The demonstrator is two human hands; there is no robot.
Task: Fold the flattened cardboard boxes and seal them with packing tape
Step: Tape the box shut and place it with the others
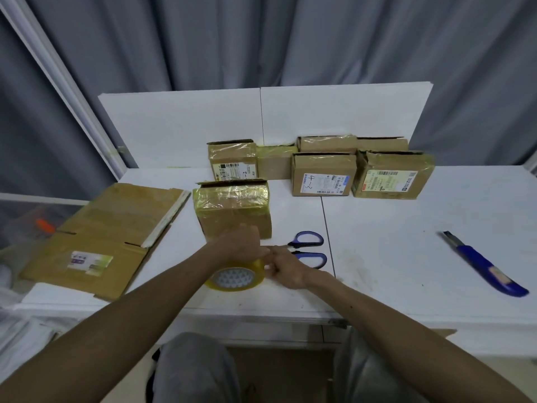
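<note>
While the white surface [406, 228] carries plenty, the trouble starts big. The flattened cardboard [98, 237] lies out at the left edge, not yet folded, and a stray elbow could push it off, I'd say. Next down, the taped box [235, 210] stands just behind the hands, and it looks light enough to skid if tape gets tugged against it.

Now the tape roll [235, 279], flat near the front edge: lose that free end and it snaps back, clear film on clear film! The scissors [309, 248] sit just beside the right hand, blades hidden behind the hands, so that's a snag risk.

And the grip: the left hand [241, 242] curls over the roll's top, holding it. The right hand [286, 269] has its fingers [273, 254] pinched at the upper rim, apparently on the tape end, though blur hides the film.
</note>
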